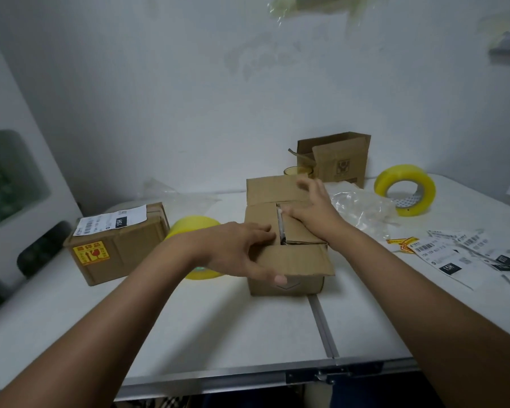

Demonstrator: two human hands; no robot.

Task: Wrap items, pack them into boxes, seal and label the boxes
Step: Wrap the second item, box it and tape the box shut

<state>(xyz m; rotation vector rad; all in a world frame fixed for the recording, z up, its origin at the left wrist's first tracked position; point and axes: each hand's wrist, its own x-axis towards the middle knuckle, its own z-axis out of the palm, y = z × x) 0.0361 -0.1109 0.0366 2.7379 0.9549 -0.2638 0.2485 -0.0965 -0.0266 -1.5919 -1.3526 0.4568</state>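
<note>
A small brown cardboard box (pixel 289 282) stands in the middle of the white table, its flaps partly folded in. A pale wrapped item (pixel 280 223) shows through the gap between the flaps. My left hand (pixel 242 248) lies flat on the left flap, thumb over the near flap. My right hand (pixel 315 206) presses the right flap down with straight fingers, which look blurred. The far flap still stands up behind it.
A sealed, labelled box (pixel 117 242) sits at the left. One yellow tape roll (pixel 199 228) lies behind my left wrist, another (pixel 405 189) at the right. Also: open box (pixel 336 159) at the back, crumpled plastic (pixel 362 209), shipping labels (pixel 465 254), table seam (pixel 323 325).
</note>
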